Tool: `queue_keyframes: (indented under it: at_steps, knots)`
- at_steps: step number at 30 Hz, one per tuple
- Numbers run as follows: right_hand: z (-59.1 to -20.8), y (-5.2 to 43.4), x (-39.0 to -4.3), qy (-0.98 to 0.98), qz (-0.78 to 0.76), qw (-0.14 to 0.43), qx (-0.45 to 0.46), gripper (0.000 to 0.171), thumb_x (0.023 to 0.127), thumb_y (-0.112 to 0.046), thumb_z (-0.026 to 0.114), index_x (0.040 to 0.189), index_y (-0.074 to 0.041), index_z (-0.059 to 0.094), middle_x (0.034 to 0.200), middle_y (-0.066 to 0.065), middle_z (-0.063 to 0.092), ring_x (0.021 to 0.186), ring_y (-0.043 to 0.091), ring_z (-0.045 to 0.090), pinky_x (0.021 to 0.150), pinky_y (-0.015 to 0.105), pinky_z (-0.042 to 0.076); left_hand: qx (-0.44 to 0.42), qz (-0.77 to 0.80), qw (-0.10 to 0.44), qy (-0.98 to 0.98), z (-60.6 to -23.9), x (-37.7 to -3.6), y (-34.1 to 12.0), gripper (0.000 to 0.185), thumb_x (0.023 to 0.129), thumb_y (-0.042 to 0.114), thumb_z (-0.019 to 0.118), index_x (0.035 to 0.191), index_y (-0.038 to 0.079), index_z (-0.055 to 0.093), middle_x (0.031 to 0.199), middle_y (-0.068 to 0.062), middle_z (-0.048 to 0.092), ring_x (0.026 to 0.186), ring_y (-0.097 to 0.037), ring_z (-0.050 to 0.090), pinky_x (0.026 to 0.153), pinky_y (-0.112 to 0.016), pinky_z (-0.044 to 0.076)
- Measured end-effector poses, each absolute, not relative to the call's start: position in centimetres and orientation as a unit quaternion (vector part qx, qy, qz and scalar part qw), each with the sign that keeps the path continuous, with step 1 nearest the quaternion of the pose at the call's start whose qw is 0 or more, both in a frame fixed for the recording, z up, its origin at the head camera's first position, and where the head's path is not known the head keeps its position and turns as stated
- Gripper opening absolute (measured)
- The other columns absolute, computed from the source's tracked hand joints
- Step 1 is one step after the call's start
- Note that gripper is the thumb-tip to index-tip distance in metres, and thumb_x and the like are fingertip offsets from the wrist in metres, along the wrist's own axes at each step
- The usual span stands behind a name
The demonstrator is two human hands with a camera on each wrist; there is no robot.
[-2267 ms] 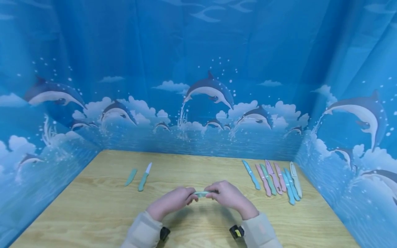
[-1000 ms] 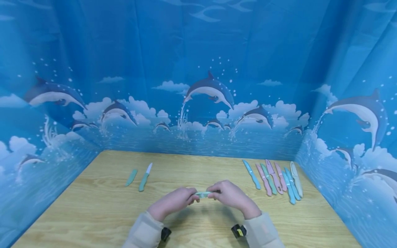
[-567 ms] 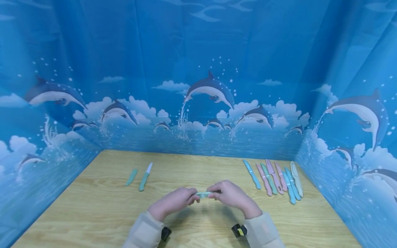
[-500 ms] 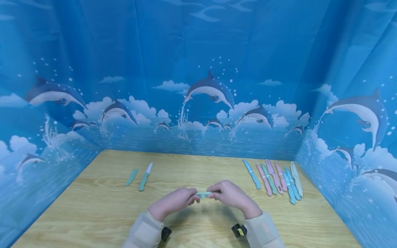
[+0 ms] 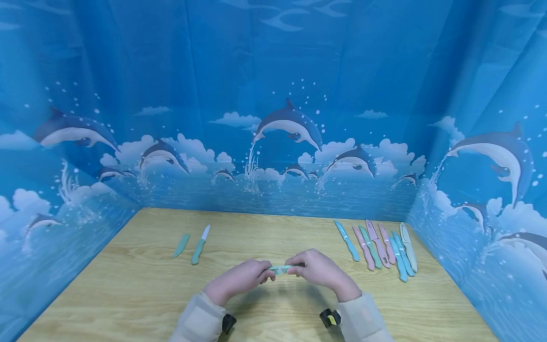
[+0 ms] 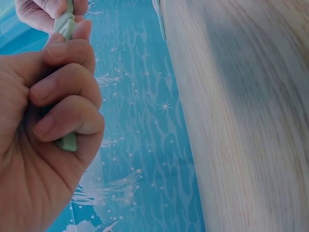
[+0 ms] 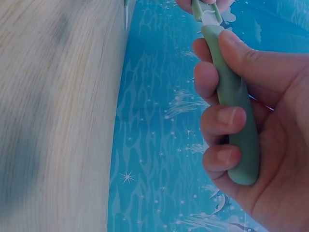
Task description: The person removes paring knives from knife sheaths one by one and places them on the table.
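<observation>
Both hands meet above the middle of the wooden table [image 5: 128, 289]. My left hand [image 5: 239, 278] grips a pale green sheath [image 6: 65, 26], its fingers curled round it in the left wrist view. My right hand [image 5: 316, 271] grips the pale green handle [image 7: 231, 106] of a small knife [image 5: 279, 269]. In the right wrist view a short piece of white blade [image 7: 210, 17] shows between the handle and the sheath's mouth. The rest of the blade is hidden.
At the back left lie a loose teal sheath [image 5: 181, 245] and a teal knife with a bare white blade [image 5: 199, 245]. A row of several pink, teal and green knives [image 5: 378, 247] lies at the back right. Blue dolphin-print cloth [image 5: 273, 142] walls three sides.
</observation>
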State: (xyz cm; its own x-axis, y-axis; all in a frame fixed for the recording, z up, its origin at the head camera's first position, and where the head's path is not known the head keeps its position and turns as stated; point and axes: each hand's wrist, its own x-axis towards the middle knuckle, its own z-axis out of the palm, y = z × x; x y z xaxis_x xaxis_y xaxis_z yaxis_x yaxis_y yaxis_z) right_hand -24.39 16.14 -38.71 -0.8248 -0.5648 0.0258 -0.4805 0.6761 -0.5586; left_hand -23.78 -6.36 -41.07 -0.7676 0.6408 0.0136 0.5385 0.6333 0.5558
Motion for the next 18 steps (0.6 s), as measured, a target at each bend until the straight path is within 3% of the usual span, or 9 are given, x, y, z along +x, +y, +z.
queue_keyframes:
  at_steps: [18]
  knots:
    - [-38.71, 16.35, -24.49, 0.912, -0.288, 0.08, -0.282, 0.02, 0.093, -0.02, 0.065, 0.109, -0.011, 0.074, 0.102, 0.004, 0.073, 0.075, 0.007, 0.064, 0.064, 0.025, 0.052, 0.299, 0.312, 0.125, 0.893, -41.05, -23.76, -6.45, 0.022, 0.104, 0.022, 0.045, 0.099, 0.012, 0.063, 0.087, -0.003, 0.065, 0.059, -0.005, 0.039, 0.056, -0.021, 0.037]
